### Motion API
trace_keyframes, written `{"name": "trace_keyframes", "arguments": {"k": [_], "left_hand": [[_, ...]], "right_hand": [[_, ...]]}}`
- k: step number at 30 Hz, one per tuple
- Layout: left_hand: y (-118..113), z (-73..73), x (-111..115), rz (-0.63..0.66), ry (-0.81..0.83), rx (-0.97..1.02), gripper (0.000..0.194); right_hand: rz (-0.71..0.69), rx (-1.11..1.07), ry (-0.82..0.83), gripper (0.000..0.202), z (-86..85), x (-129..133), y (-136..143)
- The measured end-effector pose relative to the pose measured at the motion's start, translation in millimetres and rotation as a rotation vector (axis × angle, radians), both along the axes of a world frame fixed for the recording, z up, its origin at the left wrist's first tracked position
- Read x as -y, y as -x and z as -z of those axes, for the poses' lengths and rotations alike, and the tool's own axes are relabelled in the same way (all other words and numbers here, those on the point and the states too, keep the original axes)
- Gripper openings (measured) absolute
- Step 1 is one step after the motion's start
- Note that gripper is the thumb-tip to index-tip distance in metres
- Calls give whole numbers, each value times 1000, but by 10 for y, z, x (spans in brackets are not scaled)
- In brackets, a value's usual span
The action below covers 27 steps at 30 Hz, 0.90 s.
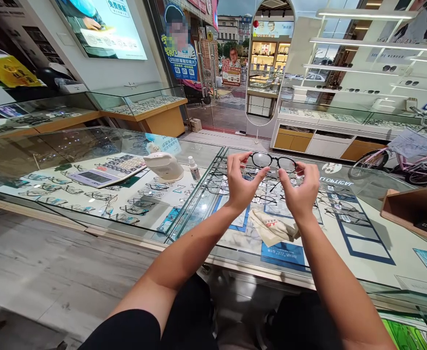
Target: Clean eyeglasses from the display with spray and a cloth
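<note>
I hold a pair of black-rimmed glasses [273, 158] in the air, above the surface [231, 243] with the glass top. My left hand [243, 180] grips the frame at its left end, and my right hand [301, 187] grips it at the right end, so the two lenses are between my hands and look roughly level. Both thumbs point inward, near the lower edge of the lenses; whether they touch the lenses, I cannot tell.

Below and nearer to me, a pale cloth [274, 227] lies crumpled, just beside a blue card [282, 253]. To the left stand a small spray bottle [194, 168] and a white device [164, 166], with a calculator [93, 178] farther to that side. Many display frames [264, 199] show under the glass.

In my judgement, the thumbs are the first risk: if they slide upward, they may leave prints on the lenses. If one hand pulls outward more strongly than the other, the frame could twist and a hinge could be strained. If I loosen one side too early, the glasses may swing from the other hand, or drop on the hard glass, where a lens could get scratched
</note>
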State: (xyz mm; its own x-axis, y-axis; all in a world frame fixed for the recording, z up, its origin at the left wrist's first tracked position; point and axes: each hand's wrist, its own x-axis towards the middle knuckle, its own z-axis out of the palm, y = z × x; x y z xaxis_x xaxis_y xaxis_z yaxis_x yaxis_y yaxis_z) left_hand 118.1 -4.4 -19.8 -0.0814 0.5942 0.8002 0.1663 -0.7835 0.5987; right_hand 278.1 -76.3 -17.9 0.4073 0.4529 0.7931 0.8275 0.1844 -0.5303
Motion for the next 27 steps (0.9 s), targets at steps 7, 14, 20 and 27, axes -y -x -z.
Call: {"name": "trace_keyframes", "arguments": {"k": [7,14,20,27], "left_hand": [[-28,36,-63,152,83,43,57],[-38,50,-58,175,150,42,56],[-42,87,-70,138,68,67,56],[-256,-133,-414,134,-110,52,63]], "right_hand": [[48,64,-123,53,-48,33,12],[52,72,-114,53,-60,36,11],[54,127,-121,56,-28,36,4],[72,146,-148,59,-302,-171,-193]]}}
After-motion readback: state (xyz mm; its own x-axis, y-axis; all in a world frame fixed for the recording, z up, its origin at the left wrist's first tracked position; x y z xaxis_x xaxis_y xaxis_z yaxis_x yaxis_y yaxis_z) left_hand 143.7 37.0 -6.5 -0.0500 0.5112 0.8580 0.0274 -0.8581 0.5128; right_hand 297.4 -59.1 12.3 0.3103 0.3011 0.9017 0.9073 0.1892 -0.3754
